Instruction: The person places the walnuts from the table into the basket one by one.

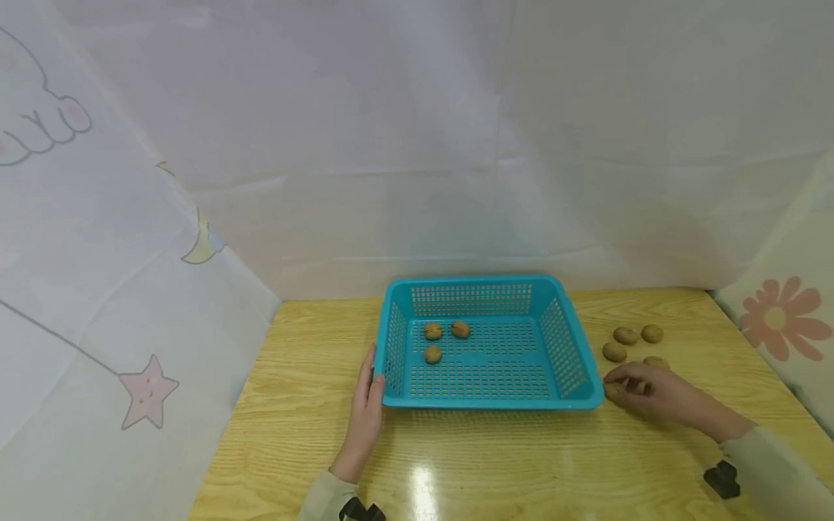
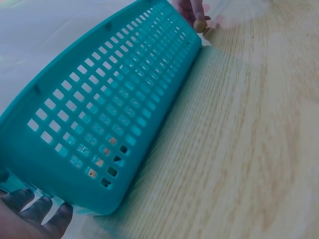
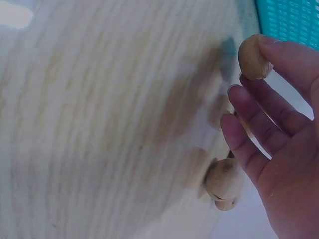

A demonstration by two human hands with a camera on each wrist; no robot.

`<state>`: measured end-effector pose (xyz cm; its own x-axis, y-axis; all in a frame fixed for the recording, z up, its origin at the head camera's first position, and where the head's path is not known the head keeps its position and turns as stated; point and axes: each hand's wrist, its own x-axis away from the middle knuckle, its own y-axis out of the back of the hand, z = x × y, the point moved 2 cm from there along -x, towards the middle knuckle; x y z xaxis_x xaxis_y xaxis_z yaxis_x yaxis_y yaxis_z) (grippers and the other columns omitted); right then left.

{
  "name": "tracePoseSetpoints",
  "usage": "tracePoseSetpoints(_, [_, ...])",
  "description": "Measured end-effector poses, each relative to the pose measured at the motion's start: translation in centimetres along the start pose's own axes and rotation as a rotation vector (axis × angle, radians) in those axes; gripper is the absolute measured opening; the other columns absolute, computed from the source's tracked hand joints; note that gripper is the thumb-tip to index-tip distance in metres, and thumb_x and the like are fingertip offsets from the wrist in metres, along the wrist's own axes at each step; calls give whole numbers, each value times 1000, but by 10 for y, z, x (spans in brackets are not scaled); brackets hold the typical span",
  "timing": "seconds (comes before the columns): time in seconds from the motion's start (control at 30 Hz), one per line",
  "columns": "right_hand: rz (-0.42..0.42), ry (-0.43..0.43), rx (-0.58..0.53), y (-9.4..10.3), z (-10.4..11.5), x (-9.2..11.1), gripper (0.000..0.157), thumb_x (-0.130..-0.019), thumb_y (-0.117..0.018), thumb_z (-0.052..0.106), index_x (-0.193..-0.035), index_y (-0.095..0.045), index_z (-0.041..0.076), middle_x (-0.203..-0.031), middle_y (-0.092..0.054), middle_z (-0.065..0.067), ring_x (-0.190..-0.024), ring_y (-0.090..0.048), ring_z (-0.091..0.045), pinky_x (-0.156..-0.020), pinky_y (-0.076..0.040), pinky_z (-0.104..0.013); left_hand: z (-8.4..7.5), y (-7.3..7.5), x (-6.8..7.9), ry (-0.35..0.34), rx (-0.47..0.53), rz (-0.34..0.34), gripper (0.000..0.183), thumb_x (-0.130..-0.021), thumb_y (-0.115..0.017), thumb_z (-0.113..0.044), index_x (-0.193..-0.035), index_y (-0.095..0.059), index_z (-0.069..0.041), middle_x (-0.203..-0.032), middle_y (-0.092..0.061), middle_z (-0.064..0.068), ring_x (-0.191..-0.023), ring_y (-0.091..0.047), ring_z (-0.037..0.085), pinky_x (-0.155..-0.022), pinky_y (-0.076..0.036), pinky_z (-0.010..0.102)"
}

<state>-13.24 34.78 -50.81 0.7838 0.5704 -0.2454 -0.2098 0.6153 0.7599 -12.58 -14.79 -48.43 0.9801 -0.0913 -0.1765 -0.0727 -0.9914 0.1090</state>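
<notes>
A blue-green plastic basket (image 1: 483,402) with slotted walls stands on the table, three walnuts (image 1: 460,329) on its floor. My left hand (image 1: 365,416) rests along the basket's left end, its fingers (image 2: 59,219) against the outside of the wall. Just off the basket's front right corner, my right hand (image 1: 661,394) pinches a walnut (image 3: 253,57) between thumb and index finger. The other fingers of that hand are loosely spread. Several more walnuts (image 1: 625,336) lie on the table behind the right hand; one is partly hidden by it.
The wood-grain table (image 1: 482,463) ends at a pale cloth backdrop (image 1: 456,181) right behind the basket. Printed cloth sides (image 1: 98,362) enclose it on the left and right.
</notes>
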Motion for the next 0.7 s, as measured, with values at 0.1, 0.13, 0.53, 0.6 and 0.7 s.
tracePoseSetpoints(0.1, [-16,-6,38,4,1,-1,30,-79,-71,1,-107,-64,8,-93,-64,1,-74,-57,-4,-54,-48,-21,12,1,-1,6,0,-7,51,-104,-29,-13,-150,-15,-26,-156,-14,-1,-141,-17,18,-109,-24,25])
tracePoseSetpoints(0.13, [-22,-14,60,6,2,-2,30,-79,-72,2,-107,-64,8,-93,-64,2,-74,-57,-3,-54,-47,-21,16,1,-2,9,-6,-10,50,-104,-29,-14,-150,-15,-28,-156,-14,-3,-141,-17,17,-109,-24,26])
tracePoseSetpoints(0.53, [-34,-164,46,40,24,-15,31,-87,-66,9,-117,-62,12,-95,-63,3,-78,-57,-5,-59,-48,-23,-11,-2,2,24,-34,-13,51,-103,-30,-9,-151,-15,-19,-154,-15,-1,-141,-18,20,-110,-22,35])
tracePoseSetpoints(0.6, [-29,-169,62,45,26,-17,30,-87,-66,9,-117,-62,12,-95,-61,5,-78,-56,-4,-59,-48,-23,-10,-2,1,22,-30,-15,51,-102,-30,-9,-150,-15,-19,-154,-15,-1,-141,-17,19,-110,-22,34])
tracePoseSetpoints(0.7, [-34,-149,84,51,32,-20,30,-86,-66,8,-116,-62,12,-97,-59,5,-79,-55,-3,-59,-47,-23,-9,-2,2,23,-29,-14,52,-102,-31,-9,-150,-15,-19,-154,-15,-2,-141,-17,19,-110,-21,34])
